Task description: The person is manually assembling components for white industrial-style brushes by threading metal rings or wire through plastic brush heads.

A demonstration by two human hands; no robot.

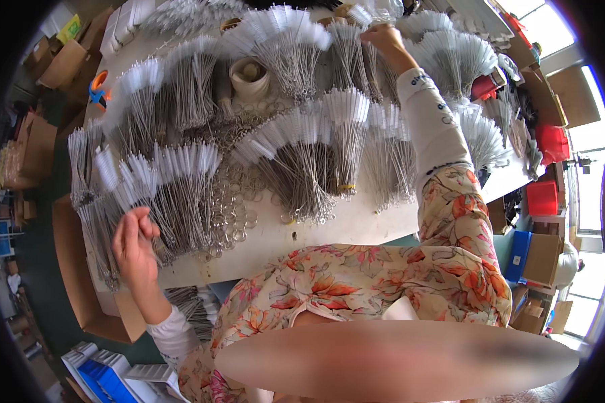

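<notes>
Bearing lettering: right sleeve [433,124] | left hand [136,248], right hand [386,41] near brushes [187,164] | grip: can't tell

On the table [356,225], brushes [296,64] flank rings [238,218], a roll [250,84] at 11 o'clock; off it, carton [75,269] at 8, bin [542,198] at 3.

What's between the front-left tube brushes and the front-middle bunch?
In the head view, loose metal rings lie between the front-left tube brushes and the front-middle bunch.
</notes>
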